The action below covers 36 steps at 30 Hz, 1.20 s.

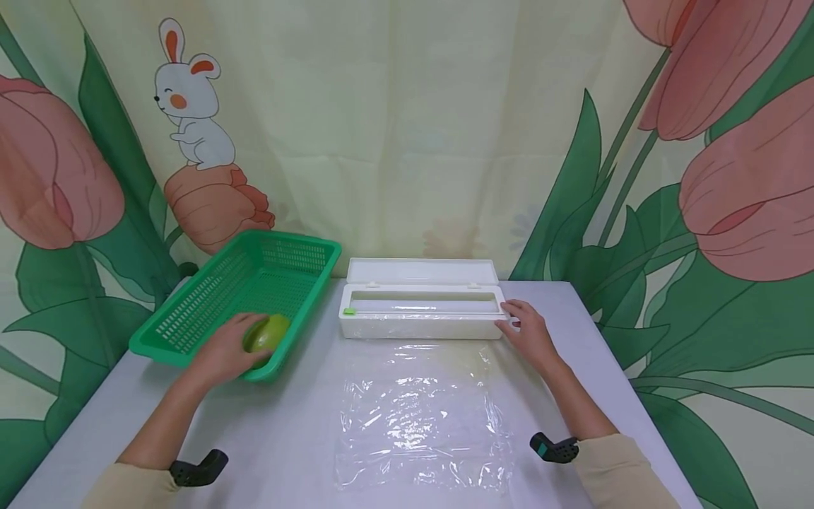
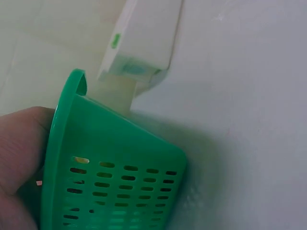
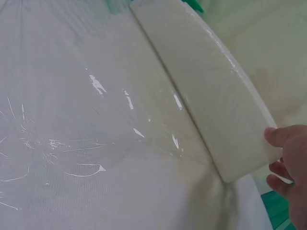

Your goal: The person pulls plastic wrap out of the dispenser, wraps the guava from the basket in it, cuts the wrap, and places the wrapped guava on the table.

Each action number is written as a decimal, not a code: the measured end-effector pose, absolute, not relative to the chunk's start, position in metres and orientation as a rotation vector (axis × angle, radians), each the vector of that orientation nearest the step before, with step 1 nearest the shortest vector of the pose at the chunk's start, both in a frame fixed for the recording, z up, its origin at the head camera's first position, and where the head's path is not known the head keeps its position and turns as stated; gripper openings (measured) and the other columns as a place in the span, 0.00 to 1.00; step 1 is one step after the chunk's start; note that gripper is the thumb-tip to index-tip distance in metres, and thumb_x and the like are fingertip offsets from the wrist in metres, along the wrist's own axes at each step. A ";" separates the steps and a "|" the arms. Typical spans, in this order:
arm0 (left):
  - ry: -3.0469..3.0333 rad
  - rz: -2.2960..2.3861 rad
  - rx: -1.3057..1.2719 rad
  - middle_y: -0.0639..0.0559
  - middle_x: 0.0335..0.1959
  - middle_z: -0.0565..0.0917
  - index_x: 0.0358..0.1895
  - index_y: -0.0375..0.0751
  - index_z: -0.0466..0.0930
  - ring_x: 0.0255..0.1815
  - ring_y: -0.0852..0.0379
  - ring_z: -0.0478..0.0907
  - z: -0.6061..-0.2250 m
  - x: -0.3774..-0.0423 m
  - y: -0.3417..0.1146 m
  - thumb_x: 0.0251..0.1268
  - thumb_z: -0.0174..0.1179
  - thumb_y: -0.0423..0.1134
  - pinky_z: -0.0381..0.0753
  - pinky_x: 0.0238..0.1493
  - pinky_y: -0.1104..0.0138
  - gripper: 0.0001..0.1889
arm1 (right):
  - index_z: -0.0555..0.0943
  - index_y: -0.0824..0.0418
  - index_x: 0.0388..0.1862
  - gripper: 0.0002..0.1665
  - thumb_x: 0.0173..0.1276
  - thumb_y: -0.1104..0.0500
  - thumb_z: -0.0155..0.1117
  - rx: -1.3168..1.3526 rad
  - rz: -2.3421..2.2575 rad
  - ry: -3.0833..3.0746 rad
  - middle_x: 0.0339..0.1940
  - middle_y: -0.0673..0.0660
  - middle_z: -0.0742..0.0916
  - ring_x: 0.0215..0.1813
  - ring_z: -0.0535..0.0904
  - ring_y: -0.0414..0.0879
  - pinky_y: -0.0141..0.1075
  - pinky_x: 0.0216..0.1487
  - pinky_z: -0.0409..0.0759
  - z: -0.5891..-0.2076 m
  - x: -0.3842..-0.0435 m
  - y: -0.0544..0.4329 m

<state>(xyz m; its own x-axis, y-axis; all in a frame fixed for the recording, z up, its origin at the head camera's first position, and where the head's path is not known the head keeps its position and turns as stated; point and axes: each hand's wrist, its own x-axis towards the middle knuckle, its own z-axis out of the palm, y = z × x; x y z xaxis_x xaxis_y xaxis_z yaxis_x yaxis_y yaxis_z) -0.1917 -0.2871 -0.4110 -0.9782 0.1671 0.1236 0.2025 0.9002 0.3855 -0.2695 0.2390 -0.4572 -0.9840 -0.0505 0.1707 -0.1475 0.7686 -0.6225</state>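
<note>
In the head view, my left hand (image 1: 227,348) reaches into the green basket (image 1: 311,311) and grips a yellow-green fruit (image 1: 270,334) near its front right corner. The basket's wall hides the fruit in the left wrist view, where the hand (image 2: 21,163) shows behind the rim. My right hand (image 1: 529,334) holds the right end of a white cling film dispenser (image 1: 420,328), thumb at the front corner and fingers at the end. The dispenser's lid (image 1: 420,271) stands raised, with a roll (image 1: 426,305) inside. A sheet of clear film (image 1: 420,417) stretches from its front over the table.
The white table (image 1: 292,438) ends against a printed curtain (image 1: 407,141) at the back. A small green slider (image 1: 349,311) sits at the dispenser's left end. The basket stands left of the dispenser, with a strip of table between them.
</note>
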 end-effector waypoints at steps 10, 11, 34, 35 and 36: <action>-3.051 -0.620 -0.259 0.28 0.61 0.71 0.66 0.30 0.66 0.54 0.34 0.73 -0.413 -0.199 -0.289 0.58 0.65 0.45 0.77 0.42 0.47 0.36 | 0.70 0.67 0.67 0.30 0.68 0.58 0.63 0.156 1.030 -2.808 0.69 0.67 0.71 0.64 0.74 0.63 0.51 0.59 0.79 -0.459 -0.270 0.240; -3.062 -0.626 -0.249 0.27 0.62 0.71 0.67 0.30 0.65 0.54 0.34 0.73 -0.413 -0.200 -0.289 0.58 0.65 0.45 0.77 0.42 0.48 0.36 | 0.70 0.67 0.67 0.30 0.68 0.58 0.63 0.159 1.033 -2.805 0.69 0.67 0.71 0.64 0.74 0.63 0.51 0.59 0.79 -0.459 -0.269 0.240; -3.172 -0.633 -0.125 0.27 0.52 0.76 0.68 0.25 0.59 0.42 0.40 0.76 -0.414 -0.205 -0.289 0.59 0.64 0.47 0.75 0.34 0.55 0.40 | 0.72 0.69 0.65 0.29 0.67 0.61 0.64 0.202 1.026 -2.719 0.65 0.68 0.74 0.63 0.74 0.63 0.50 0.56 0.80 -0.466 -0.269 0.239; -3.167 -0.640 -0.125 0.27 0.52 0.76 0.68 0.25 0.60 0.42 0.40 0.75 -0.414 -0.205 -0.289 0.59 0.64 0.47 0.75 0.35 0.55 0.40 | 0.71 0.69 0.66 0.29 0.67 0.60 0.63 0.199 1.038 -2.730 0.66 0.68 0.73 0.64 0.73 0.63 0.51 0.57 0.80 -0.466 -0.269 0.239; -3.160 -0.645 -0.126 0.28 0.52 0.76 0.67 0.26 0.60 0.42 0.41 0.75 -0.414 -0.205 -0.288 0.59 0.64 0.47 0.76 0.35 0.55 0.39 | 0.71 0.68 0.67 0.30 0.68 0.60 0.63 0.190 1.039 -2.741 0.67 0.67 0.73 0.65 0.73 0.63 0.51 0.58 0.79 -0.466 -0.269 0.239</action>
